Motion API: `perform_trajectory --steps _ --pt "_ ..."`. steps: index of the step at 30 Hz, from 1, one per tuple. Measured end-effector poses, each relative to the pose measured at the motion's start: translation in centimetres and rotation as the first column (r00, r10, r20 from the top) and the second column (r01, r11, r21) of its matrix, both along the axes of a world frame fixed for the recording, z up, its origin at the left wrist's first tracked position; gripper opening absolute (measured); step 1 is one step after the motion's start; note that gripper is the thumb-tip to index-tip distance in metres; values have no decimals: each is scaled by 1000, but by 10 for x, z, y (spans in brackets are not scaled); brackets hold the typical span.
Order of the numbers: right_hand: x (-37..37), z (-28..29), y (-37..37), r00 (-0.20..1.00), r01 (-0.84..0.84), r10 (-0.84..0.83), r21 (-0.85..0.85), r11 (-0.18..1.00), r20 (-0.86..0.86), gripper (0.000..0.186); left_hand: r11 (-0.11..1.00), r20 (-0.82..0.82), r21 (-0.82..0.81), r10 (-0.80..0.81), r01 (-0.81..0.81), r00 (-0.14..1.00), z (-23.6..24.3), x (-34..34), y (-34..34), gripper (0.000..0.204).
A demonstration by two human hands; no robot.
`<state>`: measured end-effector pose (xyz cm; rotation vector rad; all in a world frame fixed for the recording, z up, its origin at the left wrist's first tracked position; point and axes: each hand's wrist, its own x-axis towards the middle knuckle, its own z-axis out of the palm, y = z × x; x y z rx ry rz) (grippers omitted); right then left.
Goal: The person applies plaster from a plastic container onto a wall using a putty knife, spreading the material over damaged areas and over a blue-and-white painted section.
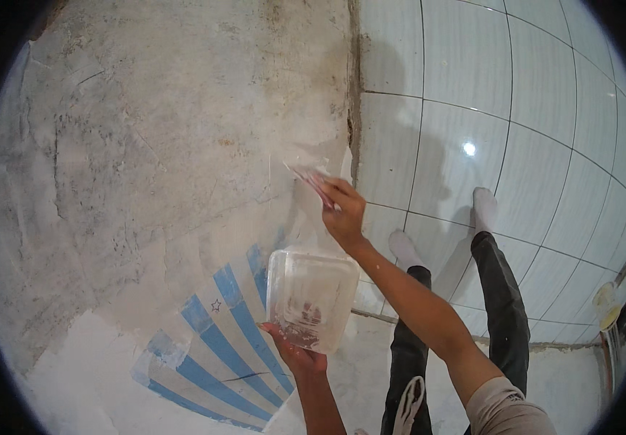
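Fingers closed, my right hand (343,214) grips a putty knife (306,177) with a reddish body, its pale edge at the wall or just off it; I cannot tell if it touches. Below it, my left hand (300,353) holds a clear plastic tub (314,293) by its lower end, tilted, with whitish smears and some residue inside. Behind the tub and to its left is the plaster wall (146,130), grey and patchy, with whiter coating lower down. Blue and white painted stripes (219,341) fan out on the wall beside my left hand.
Pale glossy floor tiles (465,94) with dark joints meet the wall along a rough, dirty edge (354,109). My feet in light socks (484,206) stand on them. At the far right several objects (610,312), partly dark and hard to make out, lie near the edge.
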<state>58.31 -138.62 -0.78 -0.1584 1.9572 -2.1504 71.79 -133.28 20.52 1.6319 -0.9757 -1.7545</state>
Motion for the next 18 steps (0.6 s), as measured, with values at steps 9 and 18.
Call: perform_trajectory --steps 9,18 --pt "86 24 8 955 -190 234 -232 954 183 37 998 11 45 -42 41 999 5 1 -24 74" --pt "22 -5 -2 994 51 -49 -15 999 101 30 980 93 106 -177 167 980 -2 17 -33 82"
